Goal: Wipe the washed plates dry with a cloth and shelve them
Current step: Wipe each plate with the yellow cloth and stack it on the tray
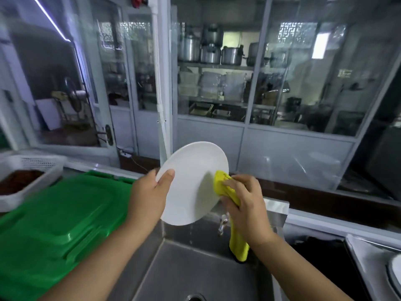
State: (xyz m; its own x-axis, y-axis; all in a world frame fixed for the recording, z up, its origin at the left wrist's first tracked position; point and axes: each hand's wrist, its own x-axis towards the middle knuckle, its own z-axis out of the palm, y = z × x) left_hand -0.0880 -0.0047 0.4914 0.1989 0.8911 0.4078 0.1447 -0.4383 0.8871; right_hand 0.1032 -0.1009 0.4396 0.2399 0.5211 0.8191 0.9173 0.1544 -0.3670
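A round white plate [191, 181] is held tilted above the steel sink [186, 270]. My left hand [149, 196] grips its left rim, thumb over the face. My right hand [245, 205] holds a yellow cloth [223, 183] bunched against the plate's right edge; the cloth's tail [238, 246] hangs down below the wrist. A few water drops fall from the plate's lower rim.
A chrome tap [223, 222] sits just under the plate. A large green plastic lid [56, 222] covers the counter on the left, with a white basket [28, 170] behind it. Another white dish [393, 272] shows at the far right edge. Glass partitions stand behind.
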